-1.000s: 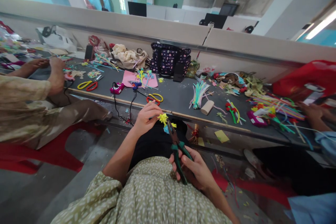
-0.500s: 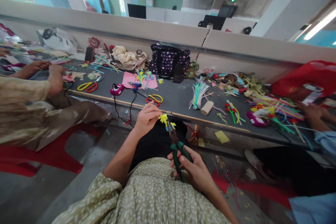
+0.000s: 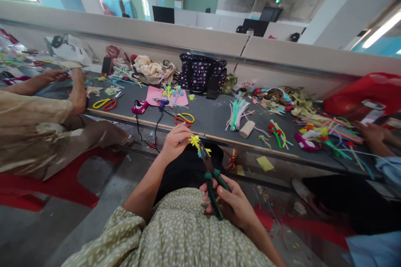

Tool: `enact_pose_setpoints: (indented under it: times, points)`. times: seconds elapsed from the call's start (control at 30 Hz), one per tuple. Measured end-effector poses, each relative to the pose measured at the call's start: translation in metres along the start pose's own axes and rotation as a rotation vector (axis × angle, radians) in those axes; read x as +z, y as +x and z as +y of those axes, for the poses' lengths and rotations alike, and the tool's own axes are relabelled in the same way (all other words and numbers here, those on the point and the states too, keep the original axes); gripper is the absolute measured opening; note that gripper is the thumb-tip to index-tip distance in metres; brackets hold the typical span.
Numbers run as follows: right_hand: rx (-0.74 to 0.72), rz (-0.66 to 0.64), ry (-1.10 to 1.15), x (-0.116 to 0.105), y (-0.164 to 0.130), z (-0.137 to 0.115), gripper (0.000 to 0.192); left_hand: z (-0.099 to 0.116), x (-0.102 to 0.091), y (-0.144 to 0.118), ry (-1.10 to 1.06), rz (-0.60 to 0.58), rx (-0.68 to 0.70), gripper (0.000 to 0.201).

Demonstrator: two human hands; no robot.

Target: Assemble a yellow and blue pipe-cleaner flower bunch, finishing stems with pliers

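In front of my lap, my left hand [image 3: 176,142] pinches a small yellow pipe-cleaner flower [image 3: 194,140] with bits of blue on it. My right hand [image 3: 230,196] is wrapped round green-handled pliers [image 3: 213,178], whose jaws point up and touch the flower's lower side. Exactly what the jaw tips grip is too small to tell. Just beyond my left hand, red-and-yellow scissors [image 3: 184,119] lie at the table's edge. Behind them a blue glue gun [image 3: 162,102] rests by a pink sheet [image 3: 151,95] bearing yellow and blue pipe-cleaner pieces [image 3: 171,91].
Pipe cleaners [image 3: 236,112] stand bundled on the dark table [image 3: 209,112], beside a cardboard-coloured roll [image 3: 247,129]. A patterned bag [image 3: 202,73] is against the partition. Co-workers' arms [image 3: 78,91] are at left and right. Black cords [image 3: 138,131] hang over the front edge.
The pliers' handles have shifted slightly down and right in my right hand. My left hand stays almost in place with the flower. The left co-worker's arms have moved.
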State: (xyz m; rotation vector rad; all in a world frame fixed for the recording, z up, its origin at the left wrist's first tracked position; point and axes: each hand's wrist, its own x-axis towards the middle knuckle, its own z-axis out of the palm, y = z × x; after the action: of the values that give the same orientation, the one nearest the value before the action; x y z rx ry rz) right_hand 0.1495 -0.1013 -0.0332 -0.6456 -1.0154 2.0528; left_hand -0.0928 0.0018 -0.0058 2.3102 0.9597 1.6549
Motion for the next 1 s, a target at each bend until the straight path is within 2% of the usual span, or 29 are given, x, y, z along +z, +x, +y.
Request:
enact_pose_setpoints:
  times: [0.23, 0.67, 1.0]
  points:
    - [-0.018, 0.020, -0.039, -0.0008, 0.0003, 0.0026, 0.021, 0.0021, -0.0008, 0.0013, 0.023, -0.002, 0.020, 0.011]
    - [-0.120, 0.203, -0.381, 0.0010, 0.0049, 0.0080, 0.024, 0.0008, -0.0010, -0.0013, 0.153, 0.003, 0.062, 0.011]
    - [-0.081, 0.093, -0.277, 0.0007, 0.0015, 0.0025, 0.026, 0.0055, 0.0008, 0.0030, 0.042, 0.012, 0.014, 0.014]
